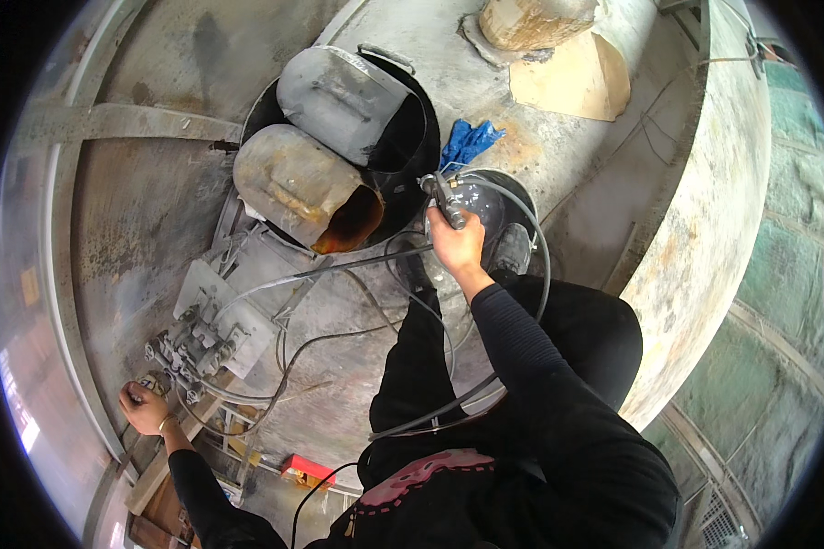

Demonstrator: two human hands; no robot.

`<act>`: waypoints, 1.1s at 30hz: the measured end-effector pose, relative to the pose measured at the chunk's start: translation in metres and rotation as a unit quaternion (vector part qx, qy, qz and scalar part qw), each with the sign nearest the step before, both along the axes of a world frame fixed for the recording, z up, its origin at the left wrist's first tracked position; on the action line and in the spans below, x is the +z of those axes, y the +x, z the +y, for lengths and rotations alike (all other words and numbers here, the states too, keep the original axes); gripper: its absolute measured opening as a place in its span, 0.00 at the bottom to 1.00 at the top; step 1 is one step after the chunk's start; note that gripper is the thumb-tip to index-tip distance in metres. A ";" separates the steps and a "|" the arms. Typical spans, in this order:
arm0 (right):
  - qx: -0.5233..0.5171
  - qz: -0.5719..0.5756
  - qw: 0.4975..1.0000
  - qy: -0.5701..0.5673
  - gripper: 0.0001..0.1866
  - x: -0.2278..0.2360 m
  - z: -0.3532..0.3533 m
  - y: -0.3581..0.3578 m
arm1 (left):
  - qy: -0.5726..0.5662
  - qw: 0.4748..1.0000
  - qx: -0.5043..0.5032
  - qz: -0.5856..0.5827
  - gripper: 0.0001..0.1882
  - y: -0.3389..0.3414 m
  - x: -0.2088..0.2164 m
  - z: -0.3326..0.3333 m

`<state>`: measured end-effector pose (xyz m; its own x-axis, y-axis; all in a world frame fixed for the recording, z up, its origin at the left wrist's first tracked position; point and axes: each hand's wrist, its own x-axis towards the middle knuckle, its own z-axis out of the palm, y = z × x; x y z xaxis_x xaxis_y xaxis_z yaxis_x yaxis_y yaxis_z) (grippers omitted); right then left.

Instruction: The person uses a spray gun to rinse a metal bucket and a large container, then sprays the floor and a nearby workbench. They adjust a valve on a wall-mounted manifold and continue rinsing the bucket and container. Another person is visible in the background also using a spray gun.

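Observation:
My right hand [455, 240] is wrapped around the grip of a metal spray gun [445, 199]. The gun is held over a bucket [522, 186] with grey liquid in it, and a hose runs from it. Far to the left, my left hand [144, 412] closes around a round fitting [155, 382] at the end of a metal pump assembly [190, 346]. My fingers partly hide that fitting, so its exact kind is unclear. Several hoses [339, 264] lead from the pump across the floor toward my legs and right arm.
A large black drum [428, 137] ahead holds two curved grey metal pieces [288, 178]. Beside it lies a crumpled blue glove or cloth [470, 142]. A stained container [531, 20] stands on cardboard [572, 82]. A curved wall [705, 247] rises at right; a red box [307, 470] sits lower left.

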<state>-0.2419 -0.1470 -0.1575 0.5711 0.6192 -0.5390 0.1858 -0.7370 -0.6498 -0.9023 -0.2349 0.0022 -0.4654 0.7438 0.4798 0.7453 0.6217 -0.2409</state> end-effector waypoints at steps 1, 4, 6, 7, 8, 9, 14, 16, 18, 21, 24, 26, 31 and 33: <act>-0.004 -0.001 1.000 -0.009 0.24 -0.001 0.000 0.000 | -0.003 1.000 0.000 0.005 0.14 -0.001 0.000 0.000; -0.009 -0.014 1.000 -0.001 0.24 -0.001 -0.001 0.000 | -0.008 1.000 0.011 0.012 0.14 -0.003 -0.001 0.000; -0.015 -0.012 1.000 -0.006 0.24 0.000 -0.001 0.000 | -0.010 1.000 0.012 0.015 0.14 -0.004 -0.002 0.000; -0.022 -0.011 1.000 -0.006 0.24 0.000 -0.002 0.000 | -0.008 1.000 0.012 0.013 0.15 -0.005 -0.001 -0.001; -0.029 -0.011 1.000 0.002 0.24 0.001 -0.002 0.001 | -0.006 1.000 0.013 0.009 0.15 -0.005 -0.002 -0.001; -0.026 -0.014 1.000 -0.002 0.24 0.001 -0.003 0.001 | -0.005 1.000 0.014 0.006 0.15 -0.005 -0.002 -0.001; -0.002 -0.010 1.000 -0.003 0.24 -0.004 -0.004 0.003 | 0.002 1.000 0.002 0.001 0.16 -0.009 -0.003 -0.001; 0.001 -0.016 1.000 0.001 0.24 -0.005 -0.004 0.003 | 0.003 1.000 0.002 0.005 0.16 -0.011 -0.004 -0.002; -0.001 -0.014 1.000 0.001 0.24 -0.005 -0.005 0.003 | 0.006 1.000 0.006 0.012 0.16 -0.014 -0.005 -0.003; -0.002 -0.004 1.000 -0.008 0.24 -0.003 -0.004 0.003 | 0.004 1.000 -0.006 0.021 0.16 -0.015 -0.006 -0.003; 0.002 -0.004 1.000 -0.015 0.22 -0.001 -0.003 0.004 | 0.011 1.000 -0.003 0.021 0.15 -0.014 -0.006 -0.004; -0.005 -0.007 1.000 -0.012 0.22 -0.001 -0.003 0.004 | 0.012 1.000 -0.004 0.015 0.16 -0.012 -0.006 -0.004; -0.008 -0.008 1.000 0.001 0.22 -0.002 -0.004 0.004 | -0.005 1.000 0.013 0.007 0.14 -0.005 -0.003 -0.002; -0.006 -0.004 1.000 -0.010 0.22 -0.003 -0.004 0.005 | -0.004 1.000 0.014 0.003 0.14 -0.003 -0.002 -0.002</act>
<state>-0.2372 -0.1510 -0.1605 0.5827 0.6022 -0.5458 0.1830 -0.7515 -0.6338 -0.9057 -0.2365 -0.0002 -0.4838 0.7336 0.4773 0.7256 0.6411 -0.2499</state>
